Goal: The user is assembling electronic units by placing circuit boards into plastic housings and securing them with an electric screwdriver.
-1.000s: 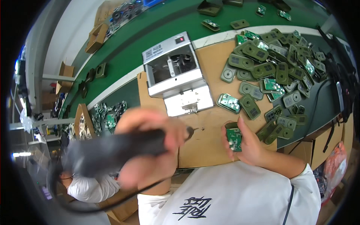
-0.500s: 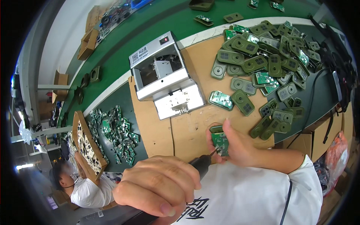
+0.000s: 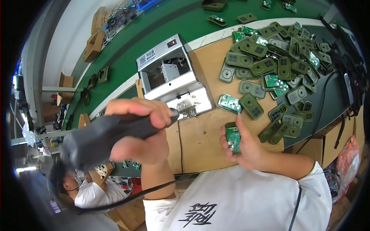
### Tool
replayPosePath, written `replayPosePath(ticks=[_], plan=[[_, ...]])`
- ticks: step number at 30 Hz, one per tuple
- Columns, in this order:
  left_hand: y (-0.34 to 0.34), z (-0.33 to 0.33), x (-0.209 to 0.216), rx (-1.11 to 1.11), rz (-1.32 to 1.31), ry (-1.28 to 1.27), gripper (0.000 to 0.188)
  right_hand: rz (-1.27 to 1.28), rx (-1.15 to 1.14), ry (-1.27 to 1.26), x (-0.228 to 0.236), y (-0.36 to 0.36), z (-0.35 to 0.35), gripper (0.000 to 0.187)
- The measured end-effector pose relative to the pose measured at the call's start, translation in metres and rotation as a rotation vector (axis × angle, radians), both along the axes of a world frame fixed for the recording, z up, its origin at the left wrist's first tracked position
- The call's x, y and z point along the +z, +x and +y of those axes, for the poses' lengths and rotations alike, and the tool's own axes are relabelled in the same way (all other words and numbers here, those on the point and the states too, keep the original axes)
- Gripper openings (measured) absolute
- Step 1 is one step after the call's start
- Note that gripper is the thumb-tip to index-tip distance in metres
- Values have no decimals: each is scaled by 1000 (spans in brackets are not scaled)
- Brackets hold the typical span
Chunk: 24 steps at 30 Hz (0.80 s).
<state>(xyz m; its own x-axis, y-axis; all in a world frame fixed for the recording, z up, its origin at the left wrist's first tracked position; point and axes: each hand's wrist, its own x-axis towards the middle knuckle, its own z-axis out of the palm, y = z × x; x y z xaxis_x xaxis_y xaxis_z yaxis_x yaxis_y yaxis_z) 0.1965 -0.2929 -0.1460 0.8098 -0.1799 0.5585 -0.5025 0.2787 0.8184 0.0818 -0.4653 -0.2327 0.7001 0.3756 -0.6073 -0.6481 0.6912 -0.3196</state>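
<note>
My left hand [image 3: 155, 148] is wrapped around a dark electric screwdriver [image 3: 102, 136] with a cord, blurred by motion. The driver's front end reaches the metal front plate of a grey screw feeder [image 3: 165, 85]; its bit is hard to make out. Closer to my body, my right hand [image 3: 250, 152] holds a green circuit board [image 3: 232, 139] in an olive housing, palm up, thumb along the far side and fingers curled around the other edge. Just beyond it lie a housing with a bare board [image 3: 229, 103] and a closed olive housing [image 3: 251, 106].
A big heap of olive housings [image 3: 266, 66] and boards covers the right of the cardboard-topped bench [image 3: 204, 142]. Behind runs a green conveyor belt [image 3: 154, 29]. At lower left another person [image 3: 90, 192] sits by a tray. Black cables [image 3: 325, 96] hang at the right.
My left hand has lifted the screwdriver off the board and swung it up and left to the screw feeder. My right hand keeps the board, shifted slightly right.
</note>
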Motion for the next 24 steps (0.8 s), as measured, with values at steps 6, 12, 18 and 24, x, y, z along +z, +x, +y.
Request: replayPosePath(ticks=[6, 12, 18, 24], plan=[[-9, 5, -11, 53, 87, 6, 79, -22, -38, 7, 0, 2, -3, 59], [-31, 1, 13, -18, 143, -60, 82, -25, -30, 41, -2, 2, -3, 57], [-62, 0, 47, -249, 82, -56, 49, -98, 59, 63, 3, 0, 0, 55], [-65, -12, 41, -222, 68, -79, 55, -289, 52, 62, 9, -1, -4, 25]])
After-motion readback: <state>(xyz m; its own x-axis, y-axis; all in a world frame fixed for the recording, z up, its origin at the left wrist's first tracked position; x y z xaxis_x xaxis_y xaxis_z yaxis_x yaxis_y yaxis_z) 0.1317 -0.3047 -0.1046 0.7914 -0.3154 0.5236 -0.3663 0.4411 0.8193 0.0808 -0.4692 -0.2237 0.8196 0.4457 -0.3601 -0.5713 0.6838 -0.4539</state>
